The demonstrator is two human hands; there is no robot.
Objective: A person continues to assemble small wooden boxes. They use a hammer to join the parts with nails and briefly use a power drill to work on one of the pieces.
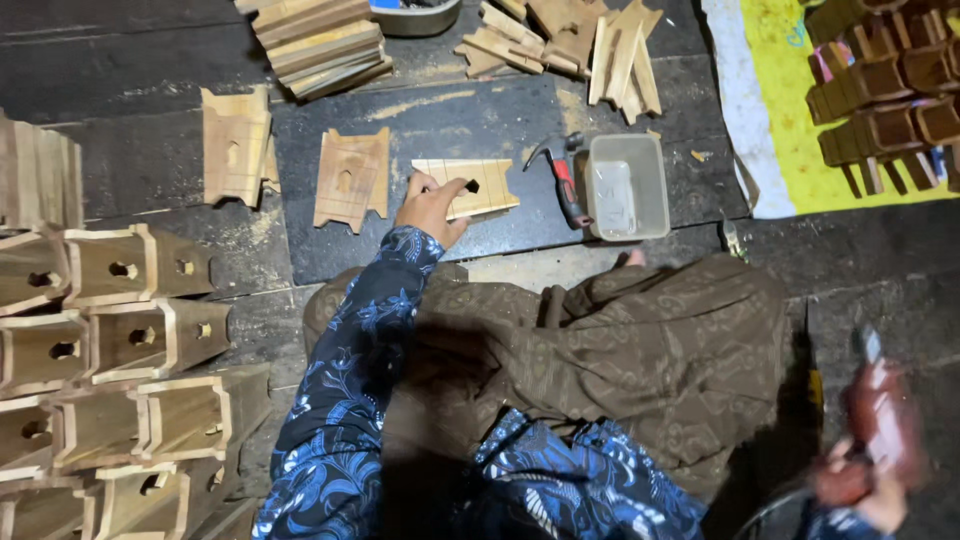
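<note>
Two hands busy: left hand (430, 208) fingers pinch a holed panel (470, 187) on the floor, right hand (868, 478) clenches a blurry reddish tool (883, 415). Probably lining it up next.

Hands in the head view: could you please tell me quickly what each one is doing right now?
Left hand: resting on the flat wooden panel, fingers curled at its edge.
Right hand: closed around a blurred reddish tool.
</note>
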